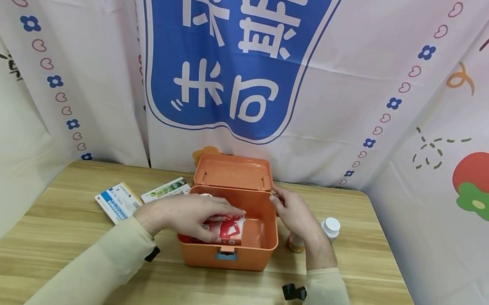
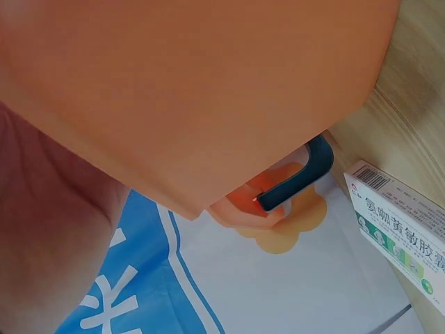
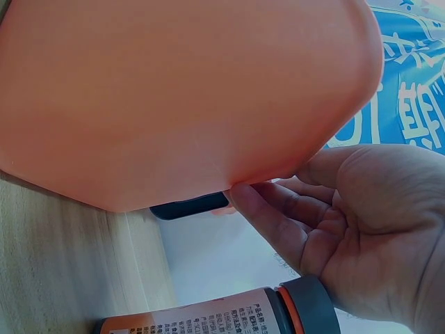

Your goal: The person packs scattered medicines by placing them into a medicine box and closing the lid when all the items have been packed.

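An orange lidded case (image 1: 232, 260) stands on the table with its lid (image 1: 234, 172) tipped back. My left hand (image 1: 196, 214) reaches over its left wall and holds a red-and-white box (image 1: 232, 229) inside, thumb on the near side and fingers on the far side. In the left wrist view the case wall hides the fingers. At the back right corner, my right hand (image 1: 294, 214) grips the case by its rim; the right wrist view has the hand's fingertips (image 3: 247, 198) against the wall. Beside that wall is a bottle (image 3: 208, 313) with a dark cap and an orange ring.
Left of the case lie a blue-and-white box (image 1: 118, 202) and a white-and-green medicine box (image 1: 167, 188). A white-capped bottle (image 1: 331, 227) stands right of my right wrist. Printed cloth (image 1: 342, 109) hangs behind the table.
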{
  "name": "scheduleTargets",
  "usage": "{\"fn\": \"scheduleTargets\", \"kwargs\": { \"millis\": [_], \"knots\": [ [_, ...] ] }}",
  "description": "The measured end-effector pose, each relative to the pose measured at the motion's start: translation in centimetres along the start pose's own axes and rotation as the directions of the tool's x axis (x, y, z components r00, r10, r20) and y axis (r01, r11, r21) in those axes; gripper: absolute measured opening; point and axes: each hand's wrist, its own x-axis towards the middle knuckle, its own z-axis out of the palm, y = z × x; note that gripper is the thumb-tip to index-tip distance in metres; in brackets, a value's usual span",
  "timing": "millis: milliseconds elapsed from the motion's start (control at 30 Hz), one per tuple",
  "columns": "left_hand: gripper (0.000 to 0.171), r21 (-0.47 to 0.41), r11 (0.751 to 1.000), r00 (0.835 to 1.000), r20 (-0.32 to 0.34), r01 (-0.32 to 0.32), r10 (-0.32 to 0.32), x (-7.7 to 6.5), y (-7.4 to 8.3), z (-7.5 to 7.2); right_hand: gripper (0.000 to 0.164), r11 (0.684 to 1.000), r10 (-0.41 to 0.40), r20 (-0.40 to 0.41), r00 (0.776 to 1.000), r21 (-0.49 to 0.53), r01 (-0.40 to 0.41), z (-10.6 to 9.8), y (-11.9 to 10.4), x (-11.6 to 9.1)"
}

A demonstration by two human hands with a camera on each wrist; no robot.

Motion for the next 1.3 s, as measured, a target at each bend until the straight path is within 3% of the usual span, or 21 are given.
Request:
{"fn": "scheduleTargets", "kwargs": {
  "millis": [267, 1300],
  "knots": [
    [0.066, 0.028, 1.0, 0.999, 0.032, 0.0, -0.001, 0.2, 0.3, 0.3, 0.051, 1.0, 0.003, 0.005, 1.0, 0.007, -0.003, 0.0, 0.0, 0.0],
    [0.06, 0.14, 0.987, 0.986, 0.136, 0.082, -0.101, 1.1, 0.3, 1.8, 0.051, 1.0, -0.011, 0.003, 1.0, -0.009, 0.011, -0.1, 0.1, 0.0]
  ]
}}
